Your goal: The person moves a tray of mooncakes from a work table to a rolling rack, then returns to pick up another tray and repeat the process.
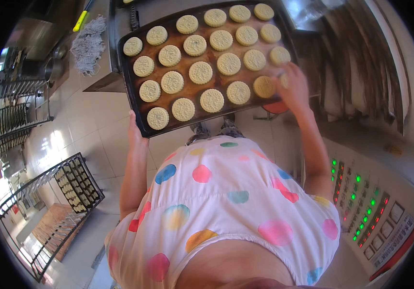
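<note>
A dark rectangular baking tray (165, 131) is tilted in front of me, carrying several rows of round pale pastries (200, 72) with scalloped edges and stamped tops. My left hand (138, 129) grips the tray's near left corner, thumb up along the side. At the near right corner is my right hand (294, 90), blurred by motion, its fingers closed around a small round pastry (284, 81) that shows only in part. Just left of those fingers lies a browner pastry (265, 87).
A control panel (368, 207) with green and red lights stands at my right. On the left are a wheeled rack (79, 219) holding a tray of pastries and more metal racks (12, 115). A grey string mop head (89, 45) hangs near a metal unit (106, 79) beyond the tray.
</note>
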Action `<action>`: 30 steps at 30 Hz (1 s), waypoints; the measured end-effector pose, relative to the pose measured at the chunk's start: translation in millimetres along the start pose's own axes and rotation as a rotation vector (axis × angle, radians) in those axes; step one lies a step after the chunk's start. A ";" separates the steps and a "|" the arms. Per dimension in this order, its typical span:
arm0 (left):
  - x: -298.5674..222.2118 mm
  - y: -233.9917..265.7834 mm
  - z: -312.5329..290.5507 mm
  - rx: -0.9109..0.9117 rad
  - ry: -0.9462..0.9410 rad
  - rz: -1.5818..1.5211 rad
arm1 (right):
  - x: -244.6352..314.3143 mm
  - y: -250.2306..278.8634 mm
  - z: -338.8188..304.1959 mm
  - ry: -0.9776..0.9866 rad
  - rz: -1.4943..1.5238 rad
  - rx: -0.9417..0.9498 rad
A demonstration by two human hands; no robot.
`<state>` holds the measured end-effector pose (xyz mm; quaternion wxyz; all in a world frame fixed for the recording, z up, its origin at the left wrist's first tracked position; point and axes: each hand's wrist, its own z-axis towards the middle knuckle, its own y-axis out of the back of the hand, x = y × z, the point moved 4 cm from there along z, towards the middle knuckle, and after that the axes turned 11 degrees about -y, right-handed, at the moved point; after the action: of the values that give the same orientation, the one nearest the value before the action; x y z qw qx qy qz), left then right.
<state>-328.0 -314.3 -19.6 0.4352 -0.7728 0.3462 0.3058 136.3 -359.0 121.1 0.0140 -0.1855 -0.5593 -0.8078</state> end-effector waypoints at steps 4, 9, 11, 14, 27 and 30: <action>-0.7 1.1 5.4 0.033 0.000 -0.019 | -97.4 -7.8 -7.4 -0.479 0.178 -0.204; 1.7 10.0 10.7 -0.038 -0.020 -0.006 | -149.3 -64.7 -19.3 -0.958 1.041 0.212; -2.5 8.0 5.0 -0.102 -0.004 0.032 | -146.0 -68.7 -18.1 -0.979 0.943 0.165; 3.0 14.7 11.0 -0.090 -0.026 0.033 | -141.8 -69.5 -20.2 -0.972 0.896 0.095; 14.6 32.4 50.6 0.003 -0.327 0.227 | -152.4 -90.1 -52.6 -0.920 0.873 -0.025; 11.0 39.3 51.1 -0.051 -0.378 0.361 | -148.2 -86.5 -51.8 -0.900 0.846 -0.061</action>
<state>-361.9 -287.1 -68.4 0.4110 -0.6383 0.3834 0.5261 239.6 -401.1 -19.1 0.0904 -0.7141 -0.3650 -0.5906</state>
